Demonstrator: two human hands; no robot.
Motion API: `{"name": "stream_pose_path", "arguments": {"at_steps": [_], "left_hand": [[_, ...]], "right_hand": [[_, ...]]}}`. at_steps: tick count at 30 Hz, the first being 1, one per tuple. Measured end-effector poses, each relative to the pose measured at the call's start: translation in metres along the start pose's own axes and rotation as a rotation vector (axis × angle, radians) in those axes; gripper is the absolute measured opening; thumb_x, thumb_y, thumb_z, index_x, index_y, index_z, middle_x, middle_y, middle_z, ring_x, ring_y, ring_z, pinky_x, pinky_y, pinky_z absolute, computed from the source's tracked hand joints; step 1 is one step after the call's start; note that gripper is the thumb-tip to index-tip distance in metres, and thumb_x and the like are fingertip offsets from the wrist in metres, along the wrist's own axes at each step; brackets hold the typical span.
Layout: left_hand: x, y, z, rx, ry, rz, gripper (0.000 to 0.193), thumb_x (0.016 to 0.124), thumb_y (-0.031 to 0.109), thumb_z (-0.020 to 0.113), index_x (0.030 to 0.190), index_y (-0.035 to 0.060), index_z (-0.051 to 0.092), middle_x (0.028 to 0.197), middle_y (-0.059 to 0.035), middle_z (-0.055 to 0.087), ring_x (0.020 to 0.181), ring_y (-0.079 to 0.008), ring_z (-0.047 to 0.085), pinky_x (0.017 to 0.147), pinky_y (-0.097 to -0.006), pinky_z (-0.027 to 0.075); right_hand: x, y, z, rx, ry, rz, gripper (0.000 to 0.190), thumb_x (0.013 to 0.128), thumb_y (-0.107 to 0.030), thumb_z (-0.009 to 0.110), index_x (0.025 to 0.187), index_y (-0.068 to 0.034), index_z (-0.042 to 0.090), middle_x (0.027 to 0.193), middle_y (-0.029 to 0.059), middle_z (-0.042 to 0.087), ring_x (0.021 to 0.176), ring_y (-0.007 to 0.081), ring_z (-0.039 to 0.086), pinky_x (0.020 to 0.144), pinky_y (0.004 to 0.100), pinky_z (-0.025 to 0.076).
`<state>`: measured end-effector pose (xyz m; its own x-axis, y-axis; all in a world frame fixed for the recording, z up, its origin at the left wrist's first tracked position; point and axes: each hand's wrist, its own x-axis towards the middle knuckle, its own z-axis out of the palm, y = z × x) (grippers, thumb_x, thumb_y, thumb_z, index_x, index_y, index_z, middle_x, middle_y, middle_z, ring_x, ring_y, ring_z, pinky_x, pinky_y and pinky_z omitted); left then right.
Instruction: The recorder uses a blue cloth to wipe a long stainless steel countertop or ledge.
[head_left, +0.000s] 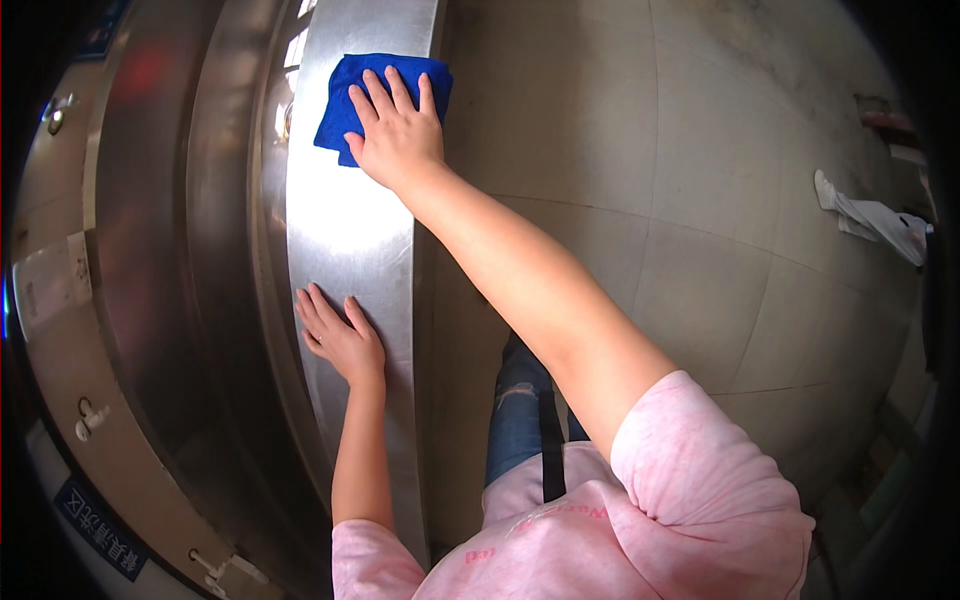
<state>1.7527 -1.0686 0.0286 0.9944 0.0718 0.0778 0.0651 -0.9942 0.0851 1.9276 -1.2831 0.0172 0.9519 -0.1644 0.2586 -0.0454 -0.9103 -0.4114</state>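
A blue cloth (337, 112) lies spread on a long stainless steel ledge (352, 255), partly over its right edge. On top of the cloth rests my right hand (401, 135), palm down with the fingers apart. My left hand (345, 337) lies flat on the bare metal nearer my body, its fingers spread and holding nothing; a ring shows on one finger. Bright light reflects off the steel between the two hands.
Left of the ledge are dark, shiny metal surfaces (217, 225). Beyond them, taps (90, 420) and a blue sign with writing (101, 529) line a wall. Floor tiles (570, 112) lie to the right. At the far right stands a person in light trousers (877, 217).
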Motion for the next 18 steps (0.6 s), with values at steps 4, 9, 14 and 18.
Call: {"name": "stream_pose_path", "arguments": {"at_steps": [4, 9, 14, 18], "left_hand": [[0.0, 0.001, -0.001, 0.006, 0.009, -0.002, 0.058, 0.104, 0.035, 0.043, 0.153, 0.0048, 0.032, 0.162, -0.0168, 0.026, 0.151, -0.0334, 0.02, 0.117, -0.0586, 0.016], [0.002, 0.003, -0.003, -0.006, 0.008, -0.007, 0.059, 0.104, 0.036, 0.044, 0.153, 0.0047, 0.033, 0.162, -0.0166, 0.026, 0.151, -0.0331, 0.021, 0.117, -0.0584, 0.016], [0.003, 0.004, -0.003, -0.021, 0.017, -0.01, 0.06, 0.104, 0.036, 0.045, 0.153, 0.0056, 0.032, 0.162, -0.0161, 0.027, 0.151, -0.0329, 0.021, 0.117, -0.0575, 0.016], [0.002, 0.007, -0.006, -0.034, 0.014, -0.028, 0.06, 0.103, 0.036, 0.046, 0.153, 0.0058, 0.032, 0.162, -0.0157, 0.027, 0.151, -0.0329, 0.022, 0.117, -0.0574, 0.016]], "right_hand": [[-0.004, -0.002, -0.002, 0.02, 0.002, -0.001, 0.064, 0.096, -0.046, 0.052, 0.151, -0.015, 0.042, 0.161, 0.0069, 0.033, 0.151, 0.0272, 0.023, 0.122, 0.0558, 0.008], [-0.009, -0.005, -0.004, 0.029, 0.007, 0.007, 0.064, 0.096, -0.045, 0.054, 0.151, -0.014, 0.043, 0.16, 0.0073, 0.034, 0.151, 0.0278, 0.023, 0.122, 0.0564, 0.008], [-0.021, -0.008, -0.004, 0.036, 0.08, 0.003, 0.062, 0.094, -0.044, 0.057, 0.147, -0.013, 0.048, 0.158, 0.009, 0.038, 0.148, 0.0302, 0.028, 0.12, 0.0586, 0.012], [-0.029, -0.012, -0.006, 0.04, 0.117, 0.008, 0.06, 0.092, -0.042, 0.06, 0.145, -0.013, 0.051, 0.156, 0.0103, 0.041, 0.146, 0.0321, 0.033, 0.118, 0.0599, 0.018]]}}
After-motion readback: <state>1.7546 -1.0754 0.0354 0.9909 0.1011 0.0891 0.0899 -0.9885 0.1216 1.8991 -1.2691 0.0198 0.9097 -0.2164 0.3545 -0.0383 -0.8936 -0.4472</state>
